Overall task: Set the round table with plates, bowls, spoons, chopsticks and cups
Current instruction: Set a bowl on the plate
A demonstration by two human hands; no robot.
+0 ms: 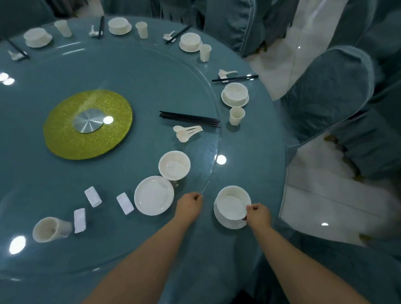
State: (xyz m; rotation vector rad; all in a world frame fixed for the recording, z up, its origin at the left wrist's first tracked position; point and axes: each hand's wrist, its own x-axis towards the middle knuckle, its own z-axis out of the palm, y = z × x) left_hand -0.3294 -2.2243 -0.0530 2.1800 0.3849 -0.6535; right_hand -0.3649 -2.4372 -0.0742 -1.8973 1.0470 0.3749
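— Where is the bowl being placed right now?

— At the near right edge of the round bench. A white bowl sits on a white plate there, and the right hand pinches the bowl's near rim, its grip clamped on that rim with curled fingers.

— And the left hand?

— The left hand is at the rim of the glass turntable, just beside the plate setting. Its fingers are curled under, at the glass edge; whether its grip actually closes on the glass I cannot tell.

— What stock is on the turntable?

— Near the left hand lies a stack of plates, with a stack of bowls touching its far side. Farther toward the right edge are loose spoons and a bundle of black chopsticks. Toward the near left edge, three white rests lie apart from each other, and a stack of cups lies tipped on its side.

— Any finished places?

— Along the right edge, a bowl on a plate with a cup beside it, and a spoon and chopsticks beyond. Similar settings run round the far edge. A yellow disc with a metal hub marks the bench's centre.

— Around the bench?

— Chairs in teal covers.
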